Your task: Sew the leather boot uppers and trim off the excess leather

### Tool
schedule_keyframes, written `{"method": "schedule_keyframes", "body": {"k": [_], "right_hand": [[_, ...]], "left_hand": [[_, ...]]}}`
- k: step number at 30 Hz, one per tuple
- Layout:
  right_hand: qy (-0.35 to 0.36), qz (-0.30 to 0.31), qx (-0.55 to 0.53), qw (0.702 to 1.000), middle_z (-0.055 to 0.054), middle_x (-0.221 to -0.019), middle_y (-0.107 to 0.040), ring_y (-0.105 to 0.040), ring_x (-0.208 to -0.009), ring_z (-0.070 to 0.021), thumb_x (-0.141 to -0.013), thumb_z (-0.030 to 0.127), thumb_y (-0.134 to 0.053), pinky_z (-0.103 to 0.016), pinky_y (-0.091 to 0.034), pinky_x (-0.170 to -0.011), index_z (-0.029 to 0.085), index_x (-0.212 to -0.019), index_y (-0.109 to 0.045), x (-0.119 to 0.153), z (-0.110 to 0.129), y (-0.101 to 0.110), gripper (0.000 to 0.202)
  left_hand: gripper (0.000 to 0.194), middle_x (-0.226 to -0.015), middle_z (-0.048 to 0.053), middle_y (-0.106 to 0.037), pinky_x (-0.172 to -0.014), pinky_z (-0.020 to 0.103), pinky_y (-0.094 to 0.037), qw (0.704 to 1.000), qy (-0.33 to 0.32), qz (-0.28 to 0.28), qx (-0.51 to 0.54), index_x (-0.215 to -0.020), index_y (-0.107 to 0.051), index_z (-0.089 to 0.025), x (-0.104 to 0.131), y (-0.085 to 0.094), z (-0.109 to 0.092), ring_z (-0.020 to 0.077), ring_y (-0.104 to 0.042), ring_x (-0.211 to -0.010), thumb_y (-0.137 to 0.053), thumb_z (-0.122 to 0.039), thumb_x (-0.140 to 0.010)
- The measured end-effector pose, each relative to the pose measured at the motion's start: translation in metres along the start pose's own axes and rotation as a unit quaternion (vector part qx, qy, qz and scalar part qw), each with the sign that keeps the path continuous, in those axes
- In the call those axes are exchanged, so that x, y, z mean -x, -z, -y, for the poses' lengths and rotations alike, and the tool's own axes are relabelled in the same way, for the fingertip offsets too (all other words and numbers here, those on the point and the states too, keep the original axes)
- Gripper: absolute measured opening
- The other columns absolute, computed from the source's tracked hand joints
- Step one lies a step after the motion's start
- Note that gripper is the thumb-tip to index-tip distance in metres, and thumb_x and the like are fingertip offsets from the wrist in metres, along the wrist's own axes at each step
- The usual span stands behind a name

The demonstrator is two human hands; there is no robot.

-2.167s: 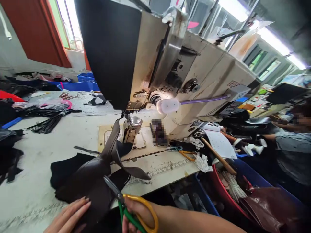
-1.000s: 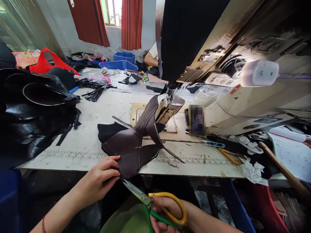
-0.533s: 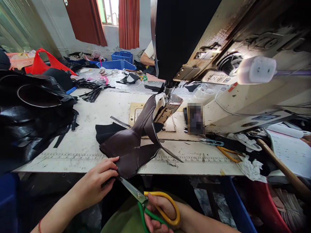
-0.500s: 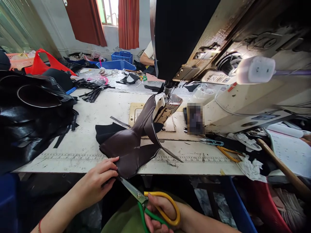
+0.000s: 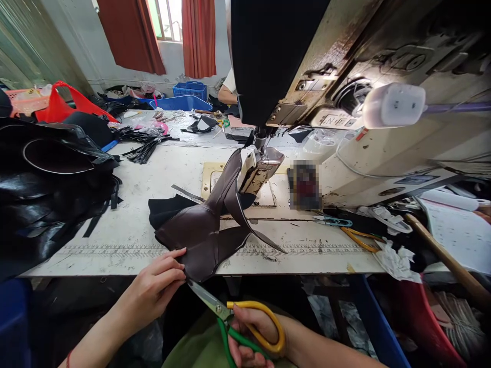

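Observation:
A dark brown leather piece (image 5: 192,232) with black lining lies over the front of the table, its upper strip reaching up to the sewing machine's post (image 5: 263,171). At its lower left edge my left hand (image 5: 163,281) pinches the leather between thumb and fingers. My right hand (image 5: 253,327) is wrapped round the yellow and green handles of a pair of scissors (image 5: 218,309). The blades point up and left, their tips at the leather's lower edge close to my left fingertips. Whether the tips have cut into it I cannot tell.
Glossy black leather pieces (image 5: 46,189) are heaped at the left. Thread snips (image 5: 333,221), yellow-handled scissors (image 5: 360,237) and a wooden stick (image 5: 445,250) lie at the right. The machine head (image 5: 299,61) overhangs the table. A co-worker's arm (image 5: 228,94) shows behind.
The view has shifted slightly, moving the scene a little left in the picture. Both hands, the scissors and the leather keep nearly the same positions relative to each other.

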State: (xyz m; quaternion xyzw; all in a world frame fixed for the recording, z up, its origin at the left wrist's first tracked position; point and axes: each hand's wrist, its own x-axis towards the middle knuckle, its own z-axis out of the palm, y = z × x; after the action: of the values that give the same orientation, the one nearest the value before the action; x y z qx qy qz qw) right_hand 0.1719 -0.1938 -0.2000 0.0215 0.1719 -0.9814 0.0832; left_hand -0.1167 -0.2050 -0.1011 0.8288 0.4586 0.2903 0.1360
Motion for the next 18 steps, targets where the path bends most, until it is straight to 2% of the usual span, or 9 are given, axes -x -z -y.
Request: {"method": "schedule_keyframes", "body": {"k": [4,8,13,18], "right_hand": [[0.003,0.0,-0.002,1.0,0.003,-0.041,-0.045,-0.037,-0.024,-0.0105,-0.077,0.081,-0.049,-0.021,-0.032,-0.02,0.006,-0.075,-0.063,-0.004,-0.002,0.001,0.076],[0.015,-0.03,-0.002,0.999,0.004,-0.039,-0.042,-0.033,-0.023,-0.0094,-0.078,0.08,-0.05,-0.02,-0.028,-0.018,0.007,-0.071,-0.063,-0.004,-0.002,-0.001,0.074],[0.001,-0.051,0.014,0.999,0.003,-0.041,-0.043,-0.037,-0.025,-0.0111,-0.076,0.083,-0.047,-0.023,-0.031,-0.018,0.007,-0.071,-0.064,-0.014,0.0,-0.009,0.078],[0.014,-0.106,0.02,0.994,0.004,-0.039,-0.039,-0.033,-0.024,-0.0099,-0.084,0.078,-0.041,-0.021,-0.027,-0.017,0.008,-0.067,-0.062,-0.019,0.002,-0.019,0.075]], "left_hand": [[0.019,-0.091,0.006,-0.067,-0.096,0.034,-0.053,1.0,-0.009,-0.028,0.004,-0.092,-0.062,-0.02,0.001,-0.003,0.002,0.0243,-0.06,-0.121,-0.054,-0.003,-0.087],[0.02,-0.093,0.006,-0.067,-0.098,0.037,-0.053,0.999,-0.017,-0.044,0.004,-0.091,-0.061,-0.019,0.005,-0.005,0.004,0.0249,-0.061,-0.119,-0.056,0.0,-0.084],[0.024,-0.098,0.007,-0.066,-0.104,0.041,-0.051,0.997,-0.023,-0.076,0.003,-0.093,-0.058,-0.019,0.008,-0.009,0.004,0.0246,-0.062,-0.119,-0.057,0.003,-0.082],[0.025,-0.099,0.008,-0.06,-0.102,0.04,-0.052,0.997,-0.022,-0.074,0.006,-0.093,-0.057,-0.017,0.006,-0.009,0.002,0.0257,-0.06,-0.121,-0.056,0.006,-0.082]]}}
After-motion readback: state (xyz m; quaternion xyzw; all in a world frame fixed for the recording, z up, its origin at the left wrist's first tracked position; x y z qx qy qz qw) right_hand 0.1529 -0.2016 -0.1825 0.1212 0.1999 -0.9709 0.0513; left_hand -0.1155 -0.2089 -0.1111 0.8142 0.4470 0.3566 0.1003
